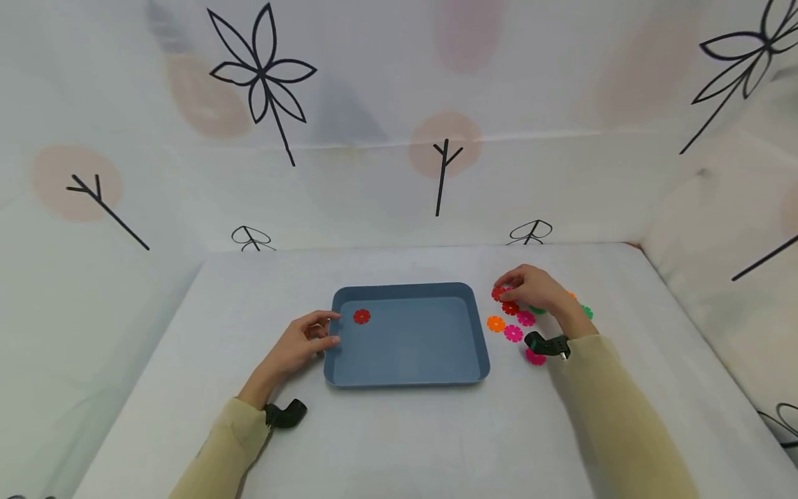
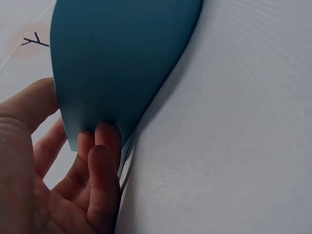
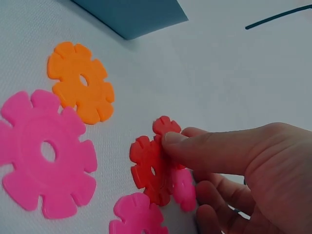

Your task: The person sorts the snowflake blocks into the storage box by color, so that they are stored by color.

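Note:
A blue rectangular tray (image 1: 408, 384) lies on the table with one red notched, flower-shaped disc (image 1: 361, 317) inside, near its upper left. My left hand (image 1: 305, 343) holds the tray's left side; in the left wrist view its curled fingers (image 2: 103, 180) press against the outer wall, with the thumb at the rim. Right of the tray, my right hand (image 1: 535, 287) pinches a red flower disc (image 3: 165, 126) between thumb and index finger. Just below it lies another red disc (image 3: 146, 165), overlapping a pink disc (image 3: 184, 190) in the right wrist view.
Around my right hand lie several loose discs, among them an orange one (image 1: 496, 324), pink ones (image 1: 513, 333) and a green one (image 1: 587, 312). Another pink disc (image 1: 535, 357) is partly behind the right wrist camera (image 1: 547, 345). A patterned cloth (image 1: 374, 194) hangs behind the table.

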